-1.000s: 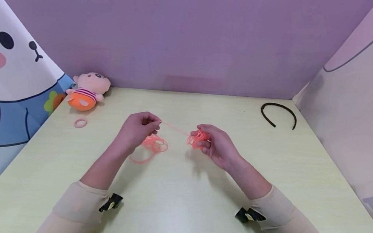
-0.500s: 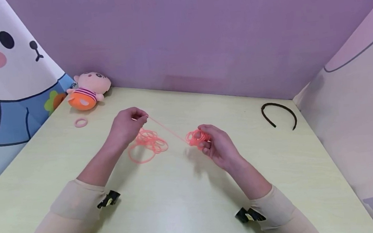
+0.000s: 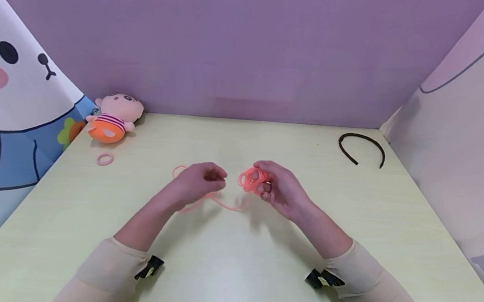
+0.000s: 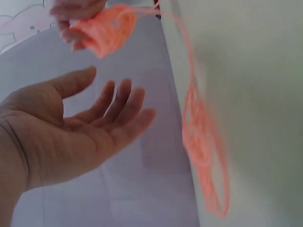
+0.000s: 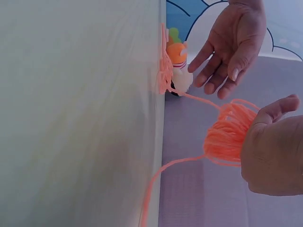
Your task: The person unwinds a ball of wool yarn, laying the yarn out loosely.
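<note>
A bundle of coral-pink yarn [image 3: 251,179] is held in my right hand [image 3: 287,190], wound in many turns near its fingers. To its left, my left hand [image 3: 197,181] hovers with relaxed fingers. The left wrist view shows no yarn in that left hand [image 4: 71,135]; its palm and fingers face the bundle across a small gap. A loose yarn pile [image 4: 198,137] lies on the table, mostly hidden behind the left hand in the head view. One slack strand [image 5: 194,98] joins pile and bundle. Another yarn tail [image 5: 175,163] hangs from the bundle in the right wrist view.
At the back left of the table [image 3: 238,279] lies a plush doll [image 3: 110,120] in orange, with a pink ring [image 3: 104,159] in front of it. A dark headband [image 3: 362,137] rests at the far right. Fabric walls [image 3: 231,48] enclose the table.
My left hand first pulled a strand taut up to the left, then released it and came back right toward the bundle. The strand now sags. The right hand stays nearly still.
</note>
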